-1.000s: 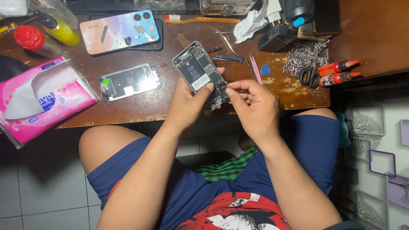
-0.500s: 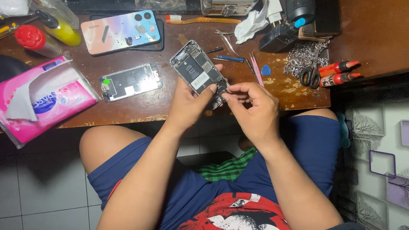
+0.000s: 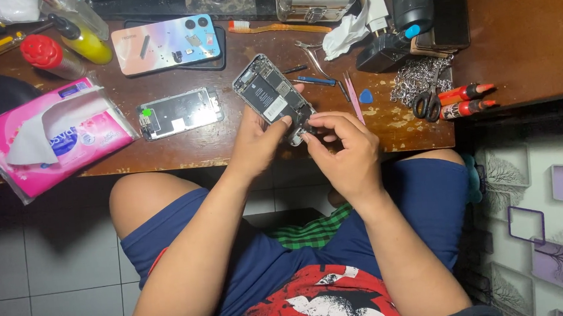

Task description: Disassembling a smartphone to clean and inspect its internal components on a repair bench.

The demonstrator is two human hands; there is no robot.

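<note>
An opened phone [image 3: 273, 98] lies tilted on the wooden table [image 3: 227, 142], its insides facing up, near the table's front edge. The left hand [image 3: 257, 140] grips the phone's lower end, thumb pressed on its face and fingers curled under the edge. The right hand [image 3: 344, 150] sits just right of the phone's lower corner, its fingertips [image 3: 312, 119] pinched narrow at that corner; whether they hold a small part or tool is too small to tell.

Left of the phone lies a detached screen [image 3: 179, 111], face down. Beyond that screen, farther from the person, rests a pastel phone case [image 3: 166, 44]. A pink tissue pack [image 3: 45, 138] sits far left of the phone at the table's edge. Right of the phone lie a pink pry stick [image 3: 354, 97], a blue pick [image 3: 366, 96], scissors [image 3: 428, 101] and two red-handled screwdrivers [image 3: 465, 99]. Tweezers [image 3: 311, 55] and a toothbrush [image 3: 275, 27] lie behind the phone.
</note>
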